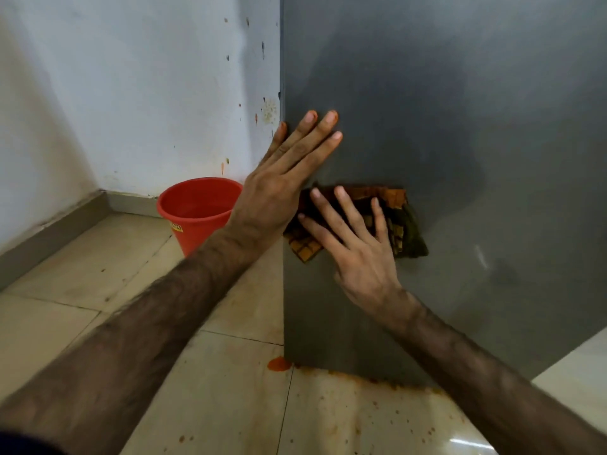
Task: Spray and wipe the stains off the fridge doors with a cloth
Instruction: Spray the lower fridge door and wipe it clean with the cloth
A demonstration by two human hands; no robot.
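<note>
The grey fridge door (460, 126) fills the right half of the view and shows wet, darker smears. My left hand (282, 178) lies flat against the door near its left edge, fingers spread, with orange stain on the fingertips. Just below and to the right, my right hand (354, 244) presses an orange and dark checked cloth (397, 221) flat onto the door with its fingers spread. No spray bottle is in view.
A red bucket (197, 208) stands on the tiled floor left of the fridge, near the wall corner. Orange splashes mark the white wall (131, 93) and the floor (279, 364) at the fridge's base.
</note>
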